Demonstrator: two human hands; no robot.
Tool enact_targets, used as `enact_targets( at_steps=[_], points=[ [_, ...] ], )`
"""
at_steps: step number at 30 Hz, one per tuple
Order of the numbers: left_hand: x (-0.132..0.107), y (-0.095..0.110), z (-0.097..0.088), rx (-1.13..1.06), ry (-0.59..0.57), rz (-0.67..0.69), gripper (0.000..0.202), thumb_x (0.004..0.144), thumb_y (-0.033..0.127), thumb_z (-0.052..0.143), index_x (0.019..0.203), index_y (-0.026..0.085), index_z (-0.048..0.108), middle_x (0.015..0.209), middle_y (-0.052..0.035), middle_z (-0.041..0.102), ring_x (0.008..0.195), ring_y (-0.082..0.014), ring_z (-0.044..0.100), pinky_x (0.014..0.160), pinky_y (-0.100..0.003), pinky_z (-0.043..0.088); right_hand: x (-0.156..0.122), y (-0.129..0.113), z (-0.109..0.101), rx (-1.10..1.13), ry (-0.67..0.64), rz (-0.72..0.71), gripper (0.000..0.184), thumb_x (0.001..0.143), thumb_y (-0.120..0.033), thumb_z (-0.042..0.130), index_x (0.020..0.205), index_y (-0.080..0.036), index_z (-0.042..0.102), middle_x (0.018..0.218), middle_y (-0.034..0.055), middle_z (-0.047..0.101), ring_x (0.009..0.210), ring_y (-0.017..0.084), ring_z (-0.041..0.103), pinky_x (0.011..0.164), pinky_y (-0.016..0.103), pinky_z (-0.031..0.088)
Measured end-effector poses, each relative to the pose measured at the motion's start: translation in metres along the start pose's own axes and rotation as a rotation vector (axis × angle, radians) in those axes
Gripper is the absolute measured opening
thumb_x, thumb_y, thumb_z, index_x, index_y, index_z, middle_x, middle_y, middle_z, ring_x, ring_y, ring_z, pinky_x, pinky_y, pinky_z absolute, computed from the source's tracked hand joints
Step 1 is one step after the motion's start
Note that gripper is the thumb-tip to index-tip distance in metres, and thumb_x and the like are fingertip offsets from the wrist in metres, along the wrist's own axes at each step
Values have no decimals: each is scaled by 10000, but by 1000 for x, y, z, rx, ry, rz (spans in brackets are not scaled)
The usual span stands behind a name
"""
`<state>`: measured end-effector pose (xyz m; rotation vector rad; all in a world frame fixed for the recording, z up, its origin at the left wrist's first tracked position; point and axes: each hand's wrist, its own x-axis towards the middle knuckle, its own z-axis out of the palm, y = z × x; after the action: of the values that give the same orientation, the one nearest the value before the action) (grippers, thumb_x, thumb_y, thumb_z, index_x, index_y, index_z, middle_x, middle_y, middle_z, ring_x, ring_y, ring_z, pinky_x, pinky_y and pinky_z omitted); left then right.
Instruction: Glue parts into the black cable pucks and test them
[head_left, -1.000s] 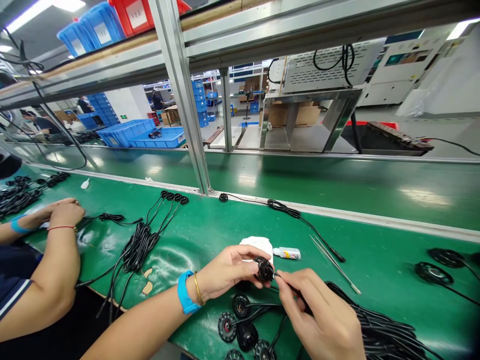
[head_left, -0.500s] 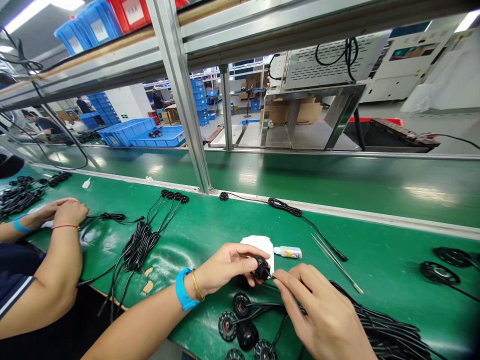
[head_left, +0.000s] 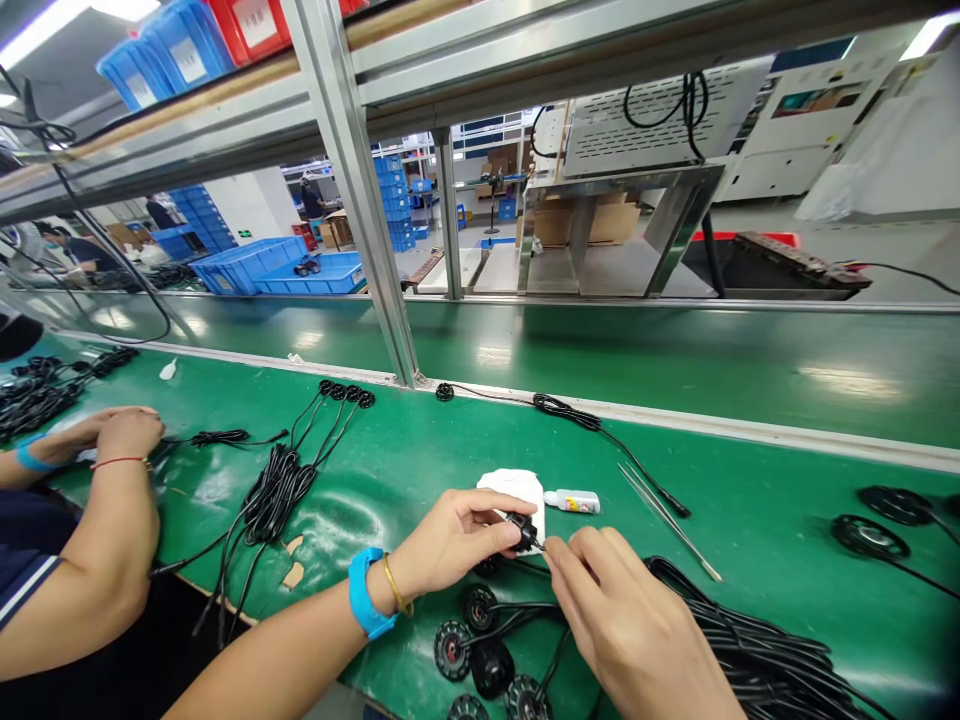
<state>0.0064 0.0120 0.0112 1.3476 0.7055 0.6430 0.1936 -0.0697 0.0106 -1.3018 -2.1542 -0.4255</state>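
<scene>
At the far left of the green bench, a co-worker's hands are close together; next comes a bundle of black cables, its four small round ends lined up near the foot of a metal post; toward the middle, the left hand, a blue band at its wrist, pinches a small black part between thumb and fingers, above the bench; below that lie black discs on cables, and behind it a white pad with a small bottle on its side just beside; right of the part, the right hand has thumb and forefinger pressed together on a thin dark piece at the part's edge, though wire or tool is hard to tell; farther right lie a slim metal tool, a heap of black cables and two black rings
</scene>
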Motion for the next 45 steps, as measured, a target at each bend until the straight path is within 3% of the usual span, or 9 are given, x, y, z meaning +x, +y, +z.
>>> enact_targets(
  at_steps=[6, 12, 18, 23, 27, 32, 39, 45],
  points=[
    [0, -1, -1, 6, -12, 14, 347, 868, 393, 706, 1154, 203, 751, 1128, -100, 702, 918, -198, 638, 817, -299, 552, 0, -3, 3, 41, 18, 26, 226, 1015, -138, 405, 967, -139, 626, 763, 40, 474, 694, 167, 466, 625, 303, 378],
    [0, 3, -1, 42, -35, -2, 366, 868, 415, 700, 1162, 203, 750, 1188, -108, 709, 1028, -247, 655, 867, -317, 541, 1, -1, 3, 70, 25, 64, 248, 1028, -157, 385, 924, -155, 610, 761, 35, 477, 689, 161, 472, 613, 289, 390],
    [-4, -1, 9, 40, 35, -32, 415, 858, 440, 700, 1179, 179, 743, 1183, -123, 721, 1011, -261, 670, 861, -343, 558, 1, -6, 7, 37, 59, 72, 248, 1020, -128, 385, 877, -153, 586, 745, 35, 454, 686, 169, 452, 626, 300, 371],
    [-4, -6, 19, 10, 130, -77, 451, 780, 365, 782, 1177, 153, 738, 1107, -120, 747, 1007, -268, 685, 923, -362, 538, 2, -13, 12, 29, 90, 71, 267, 1009, -119, 407, 784, -166, 544, 726, 36, 448, 681, 173, 455, 624, 304, 357],
    [-4, -9, 22, -70, 162, -61, 400, 759, 303, 790, 1125, 148, 747, 1041, -101, 751, 902, -202, 687, 844, -300, 548, -2, -15, 15, 40, 92, 99, 242, 1012, -130, 424, 810, -173, 552, 729, 32, 476, 680, 167, 477, 637, 303, 364],
    [-4, -7, 21, -204, 229, -67, 345, 712, 230, 799, 1037, 129, 745, 973, -90, 745, 805, -149, 667, 735, -238, 550, -5, -13, 15, 84, 114, 132, 117, 1019, -196, 479, 1001, -145, 583, 799, 41, 545, 726, 163, 541, 672, 298, 385],
    [-2, -2, 21, -249, 270, -46, 194, 686, 162, 777, 864, 128, 710, 955, -91, 747, 826, -162, 681, 701, -221, 547, -9, -14, 18, 105, 87, 114, 108, 1000, -177, 518, 896, -174, 550, 774, 26, 536, 707, 152, 530, 650, 298, 362],
    [-8, -4, 25, -76, 165, -6, 347, 820, 213, 682, 1157, 132, 688, 1071, -112, 726, 933, -205, 688, 875, -323, 566, -8, -14, 18, 5, 111, 147, 222, 996, -188, 517, 775, -190, 493, 701, 5, 460, 643, 143, 467, 608, 308, 316]
  ],
)
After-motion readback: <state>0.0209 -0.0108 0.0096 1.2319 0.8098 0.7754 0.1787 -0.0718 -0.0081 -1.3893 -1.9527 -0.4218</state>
